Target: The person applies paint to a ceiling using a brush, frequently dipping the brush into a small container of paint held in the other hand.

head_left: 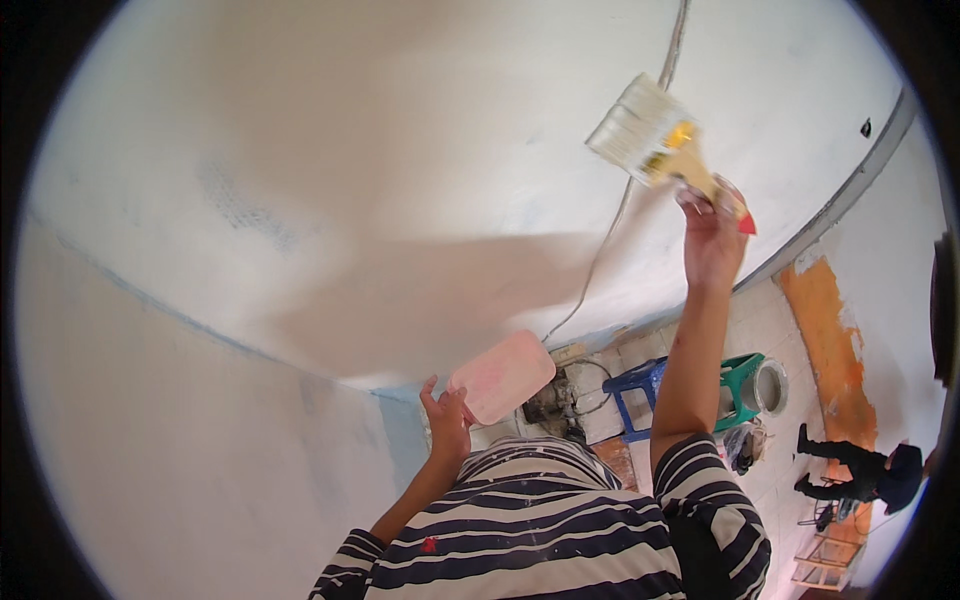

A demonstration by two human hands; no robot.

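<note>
My right hand (715, 215) is raised at the upper right, its fingers closed round the wooden handle of a wide paintbrush (640, 130). The brush has pale, paint-coated bristles pointing up and left, close to the white wall (420, 130); whether they touch it I cannot tell. Lower down, in front of my striped shirt, my left hand (448, 412) grips the left edge of a pink plastic tub (508, 375). My thumb and a finger show at its rim. The tub's surface looks smeared with whitish paint.
A cable (600, 250) runs down the wall behind the brush. Below stand a blue stool (632, 385) and a green stool (740, 385) with a grey-white bucket (770, 387) beside it. Another person (870, 475) in dark clothes is at the lower right, by an orange wall strip (825, 330).
</note>
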